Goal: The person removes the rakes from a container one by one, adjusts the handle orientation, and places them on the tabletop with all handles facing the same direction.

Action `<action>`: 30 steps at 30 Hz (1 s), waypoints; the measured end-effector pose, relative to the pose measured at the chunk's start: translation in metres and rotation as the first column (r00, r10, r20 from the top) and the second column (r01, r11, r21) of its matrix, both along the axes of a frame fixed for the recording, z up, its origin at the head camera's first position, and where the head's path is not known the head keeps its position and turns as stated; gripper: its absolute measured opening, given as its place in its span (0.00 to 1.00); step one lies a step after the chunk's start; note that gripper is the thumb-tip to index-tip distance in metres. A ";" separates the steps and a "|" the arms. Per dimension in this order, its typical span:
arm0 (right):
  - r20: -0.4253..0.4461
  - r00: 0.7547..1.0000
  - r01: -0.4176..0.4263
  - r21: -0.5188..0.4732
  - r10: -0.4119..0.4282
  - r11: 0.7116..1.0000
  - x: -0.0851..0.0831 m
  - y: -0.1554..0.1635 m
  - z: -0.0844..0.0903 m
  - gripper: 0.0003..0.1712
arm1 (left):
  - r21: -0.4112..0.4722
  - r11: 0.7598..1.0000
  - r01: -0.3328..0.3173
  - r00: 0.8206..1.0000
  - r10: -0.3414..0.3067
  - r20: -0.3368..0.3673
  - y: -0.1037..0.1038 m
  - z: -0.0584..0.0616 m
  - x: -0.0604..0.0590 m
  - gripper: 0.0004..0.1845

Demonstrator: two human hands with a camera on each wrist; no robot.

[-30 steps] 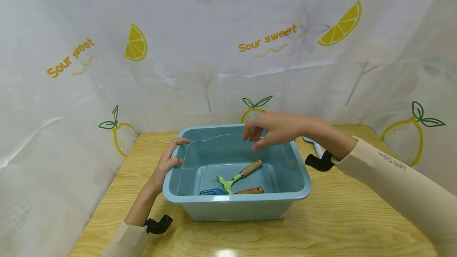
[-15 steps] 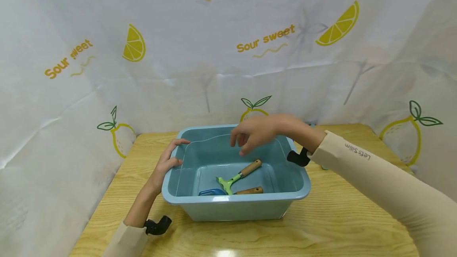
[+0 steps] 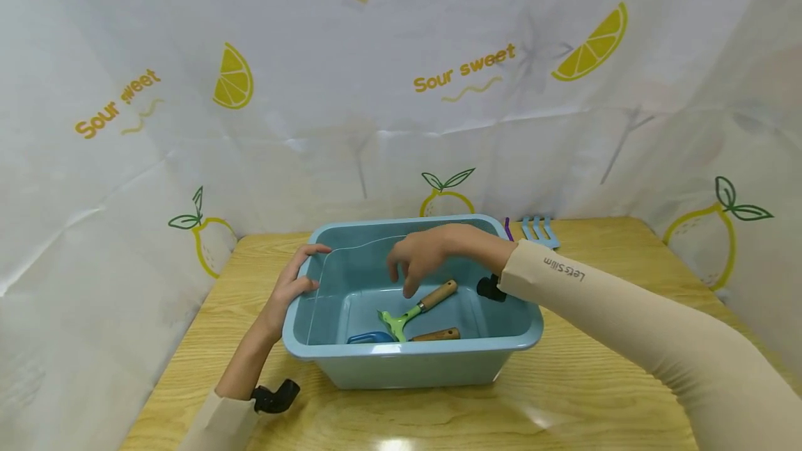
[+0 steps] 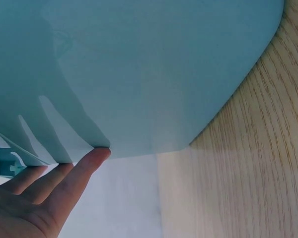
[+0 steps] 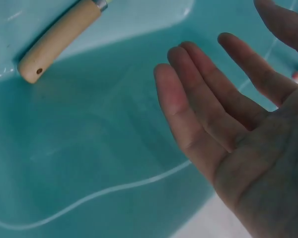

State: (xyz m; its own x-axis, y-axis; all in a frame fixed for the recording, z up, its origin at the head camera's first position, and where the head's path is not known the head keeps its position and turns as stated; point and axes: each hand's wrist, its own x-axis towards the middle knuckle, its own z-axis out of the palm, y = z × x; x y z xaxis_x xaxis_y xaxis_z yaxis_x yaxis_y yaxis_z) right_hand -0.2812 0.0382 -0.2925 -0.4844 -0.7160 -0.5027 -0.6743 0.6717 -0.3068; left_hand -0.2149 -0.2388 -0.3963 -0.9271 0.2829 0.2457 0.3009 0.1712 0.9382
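Over the bin (image 3: 410, 353), the right hand (image 3: 418, 259) is hanging with its fingers (image 5: 188, 114) apart and slightly bent, holding nothing; it is just above the wooden handle of the green rake (image 3: 413, 308), which is lying on the bin floor with its head toward the near wall. Beside the rake, a blue scoop (image 3: 371, 337) with a second wooden handle is lying against the near wall, partly hidden by the rim. The left hand (image 3: 293, 284) is resting on the left far corner of the bin, fingers (image 4: 84, 168) laid over the rim and thumb on the outer wall, probably to keep the bin from sliding on the table (image 3: 595, 381). Both tools are lying flat and low, so the hand is needing to go down between the walls; the room inside is wide enough, but the far wall is close behind the knuckles and the sleeve is crossing over the right rim. Behind the bin, a light blue fork (image 3: 537, 230) is lying near the table's back edge, well apart from both hands. Around the table, a lemon-print cloth (image 3: 401, 89) is hanging close.
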 end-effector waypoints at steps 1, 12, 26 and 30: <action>0.003 1.000 0.007 0.010 -0.007 1.000 0.000 -0.002 -0.002 0.19 | -0.001 1.000 0.000 1.000 0.000 -0.002 0.000 0.000 0.000 0.33; 0.034 0.996 0.082 0.118 -0.087 0.990 -0.007 -0.009 -0.024 0.23 | -0.009 1.000 0.001 1.000 -0.001 -0.006 0.002 0.002 -0.001 0.33; 0.084 0.988 0.116 0.189 -0.133 0.975 -0.015 -0.010 -0.034 0.24 | -0.004 1.000 -0.004 1.000 0.004 -0.001 0.000 0.000 0.000 0.33; 0.084 0.987 0.112 0.234 -0.135 0.966 -0.016 -0.012 -0.039 0.24 | -0.004 1.000 0.002 1.000 -0.002 -0.004 -0.001 -0.001 -0.001 0.33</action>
